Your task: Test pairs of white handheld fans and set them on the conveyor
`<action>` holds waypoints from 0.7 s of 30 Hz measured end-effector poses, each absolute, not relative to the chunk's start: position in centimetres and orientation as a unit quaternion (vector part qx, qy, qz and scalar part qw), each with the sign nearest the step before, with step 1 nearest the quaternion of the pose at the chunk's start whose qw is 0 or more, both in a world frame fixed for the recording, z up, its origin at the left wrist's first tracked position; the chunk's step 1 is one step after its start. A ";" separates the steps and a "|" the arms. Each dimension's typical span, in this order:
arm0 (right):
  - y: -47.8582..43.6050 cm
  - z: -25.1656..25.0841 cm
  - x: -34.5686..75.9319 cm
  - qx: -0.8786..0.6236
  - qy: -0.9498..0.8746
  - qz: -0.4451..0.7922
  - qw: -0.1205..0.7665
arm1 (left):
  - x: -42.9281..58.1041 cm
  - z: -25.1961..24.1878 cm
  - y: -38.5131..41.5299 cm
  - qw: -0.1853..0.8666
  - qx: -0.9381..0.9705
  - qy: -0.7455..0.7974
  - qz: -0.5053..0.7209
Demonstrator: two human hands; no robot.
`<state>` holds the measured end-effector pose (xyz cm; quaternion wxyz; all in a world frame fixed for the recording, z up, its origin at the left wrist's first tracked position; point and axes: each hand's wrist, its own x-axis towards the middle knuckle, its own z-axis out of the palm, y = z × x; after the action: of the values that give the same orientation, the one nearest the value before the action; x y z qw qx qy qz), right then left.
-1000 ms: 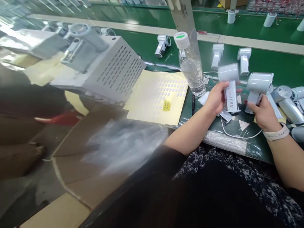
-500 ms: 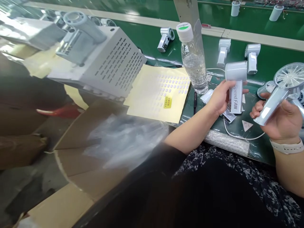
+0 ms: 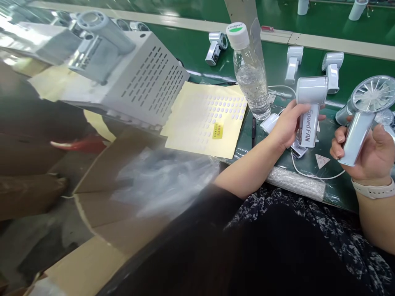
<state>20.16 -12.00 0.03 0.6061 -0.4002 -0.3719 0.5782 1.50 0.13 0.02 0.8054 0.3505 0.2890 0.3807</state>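
Observation:
My left hand point(image 3: 290, 125) is closed around the handle of a pale handheld fan point(image 3: 312, 92), whose side lettering reads "Speed FAN". In my right hand point(image 3: 370, 152) is a second handheld fan point(image 3: 359, 131), held upright with its round, clear-bladed head facing me. Beneath the left-hand fan, partly covered by it, another fan part point(image 3: 298, 151) lies on the green table. More fan pieces point(image 3: 343, 115) rest behind my right hand. A small triangular sticker point(image 3: 321, 160) and a white cable point(image 3: 311, 176) lie between my hands.
A water bottle point(image 3: 251, 78) stands beside a yellow sheet of small stickers point(image 3: 197, 119). Left of it is a slotted metal box point(image 3: 145, 82) with fan housings on top. Several fan bodies point(image 3: 293, 63) sit on the green line behind. A carton with plastic bags point(image 3: 166, 176) is at my left.
The left-hand fan has shifted slightly right. The right-hand fan has turned more upright, its face now more toward me. Two fan bodies behind have moved a little right.

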 end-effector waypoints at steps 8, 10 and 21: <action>-12.4 0.2 18.7 -0.441 -0.349 0.505 0.654 | 1.3 0.0 -0.3 0.802 0.382 0.260 0.379; -12.7 0.4 18.6 -0.467 -0.340 0.479 0.661 | 1.3 -0.2 -0.4 0.801 0.405 0.238 0.370; -12.7 2.4 18.8 -0.501 -0.353 0.420 0.670 | 0.7 -0.3 -0.1 0.743 0.536 0.188 0.354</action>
<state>18.82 -12.68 2.35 0.6697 -0.5007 -0.3527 0.4200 0.66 -0.10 -0.33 0.7426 0.5362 0.1884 0.3544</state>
